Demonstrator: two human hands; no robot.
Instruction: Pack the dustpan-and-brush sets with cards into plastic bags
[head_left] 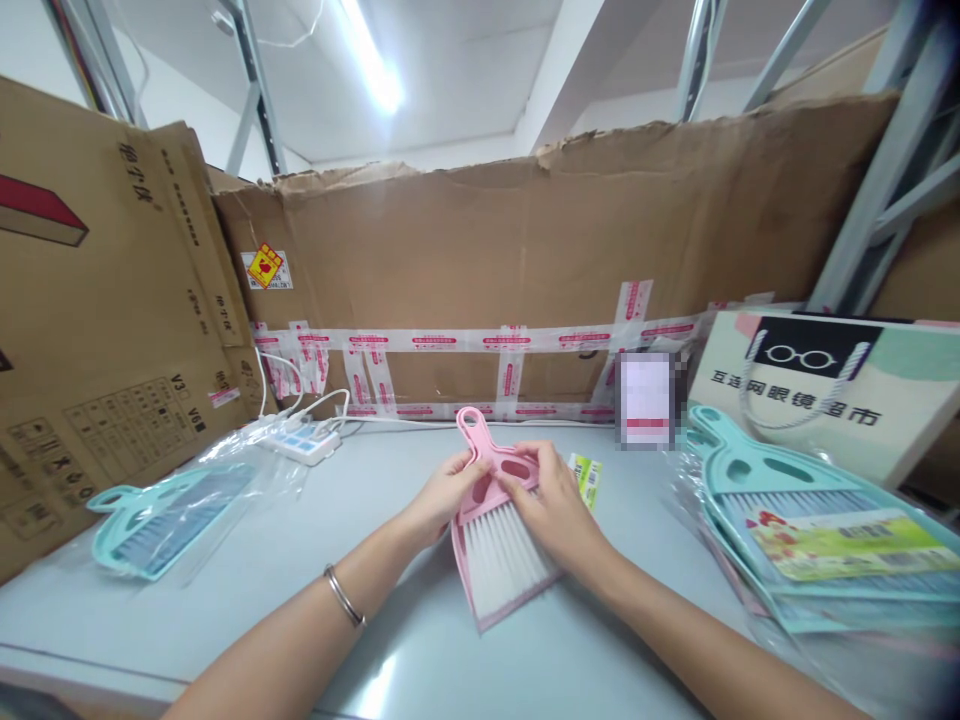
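Observation:
Between my hands is a pink dustpan (463, 568) with a matching pink brush (504, 560) nested in it, white bristles facing up and toward me. My left hand (444, 497) grips the left side near the handle, thumb on top. On the right side, my right hand (559, 505) holds the brush head and dustpan edge, with its thumb pressed on the brush. The two handles overlap and point away from me. Just behind my right hand lies a green and yellow label card (586, 480), partly hidden by that hand.
Turquoise brush-and-dustpan sets (832, 530) are stacked at right, before a paper bag (825, 390). Another turquoise set (172, 520), in clear plastic, lies left near a power strip (304, 440). Cardboard (420, 250) walls the grey table (360, 630) at the back.

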